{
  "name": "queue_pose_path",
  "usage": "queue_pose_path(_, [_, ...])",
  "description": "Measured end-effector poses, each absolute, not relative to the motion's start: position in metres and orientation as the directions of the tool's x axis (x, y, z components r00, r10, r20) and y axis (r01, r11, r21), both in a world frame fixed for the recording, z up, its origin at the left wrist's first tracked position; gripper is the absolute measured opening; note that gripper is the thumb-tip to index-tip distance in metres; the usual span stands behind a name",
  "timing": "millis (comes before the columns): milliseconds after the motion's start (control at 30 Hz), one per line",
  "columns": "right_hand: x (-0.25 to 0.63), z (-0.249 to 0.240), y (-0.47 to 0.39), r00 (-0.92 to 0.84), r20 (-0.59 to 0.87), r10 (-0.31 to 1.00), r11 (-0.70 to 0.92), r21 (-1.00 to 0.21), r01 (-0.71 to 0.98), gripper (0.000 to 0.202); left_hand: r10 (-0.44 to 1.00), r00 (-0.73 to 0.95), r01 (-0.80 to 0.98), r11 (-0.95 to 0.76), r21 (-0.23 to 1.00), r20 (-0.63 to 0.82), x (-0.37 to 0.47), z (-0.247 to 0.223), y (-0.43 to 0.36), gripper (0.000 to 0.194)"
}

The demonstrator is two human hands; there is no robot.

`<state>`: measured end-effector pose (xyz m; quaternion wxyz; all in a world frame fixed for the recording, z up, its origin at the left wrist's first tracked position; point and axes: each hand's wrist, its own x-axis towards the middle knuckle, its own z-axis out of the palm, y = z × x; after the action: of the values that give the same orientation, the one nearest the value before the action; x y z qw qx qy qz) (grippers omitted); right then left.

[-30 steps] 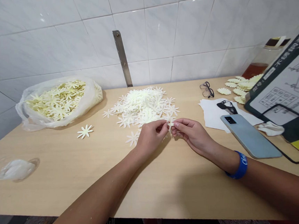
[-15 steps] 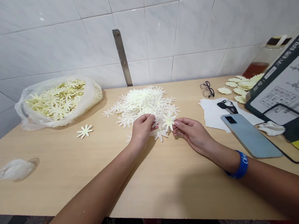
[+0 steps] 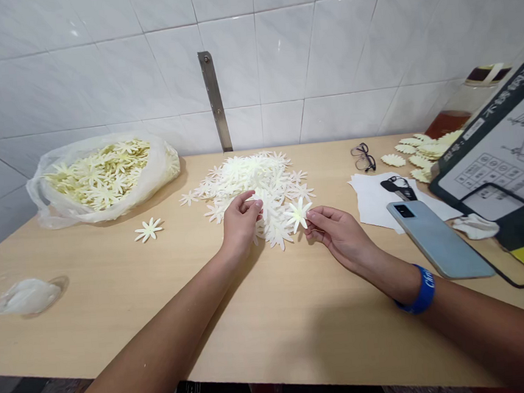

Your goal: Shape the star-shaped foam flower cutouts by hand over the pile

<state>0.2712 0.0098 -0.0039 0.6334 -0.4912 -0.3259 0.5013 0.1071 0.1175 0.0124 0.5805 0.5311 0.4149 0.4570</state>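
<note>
My right hand [image 3: 338,232] pinches one petal of a pale-yellow, flower-shaped cutout [image 3: 298,214] between thumb and fingers, holding it raised at the near right edge of a pile. Loosely curled at the front of the same pile is my left hand [image 3: 240,223], thumb and forefinger slightly apart, with nothing visible between them. The pile of white flower cutouts [image 3: 251,176] spreads over the table in front of both hands. A single flower cutout [image 3: 149,230] lies apart to the left.
An open plastic bag [image 3: 167,162] full of yellowish flower cutouts stands back left. At the front left lies a clear bag with white contents [image 3: 27,296]. To the right are glasses [image 3: 364,158], paper [image 3: 370,202], a phone [image 3: 440,239], leaf-shaped cutouts [image 3: 423,146], a jar [image 3: 452,115] and a printed box [image 3: 500,139].
My left hand has moved a little left, away from the right hand, and its fingers have loosened. The right hand still holds the flower cutout, shifted slightly to the right.
</note>
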Motion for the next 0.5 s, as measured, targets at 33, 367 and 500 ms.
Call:
queue_pose_path(33, [0.2711,-0.0037,0.0099,0.285,-0.079,0.955,0.015,-0.95,-0.313,0.024,0.968,0.25,-0.071,0.018,0.997,0.0,0.1067,0.0129,0.117,0.024])
queue_pose_path(367, [0.2696,-0.0037,0.0106,0.287,-0.08,0.954,0.014,-0.95,-0.313,0.024,0.942,0.308,0.268,-0.221,0.938,0.134,0.1034,0.0162,0.1099,0.034])
queue_pose_path(500, [0.2708,-0.0064,0.011,0.278,-0.083,0.957,0.009,-0.949,-0.316,0.023,0.915,0.364,0.305,-0.295,0.905,0.175,0.1009,0.0115,0.1109,0.038])
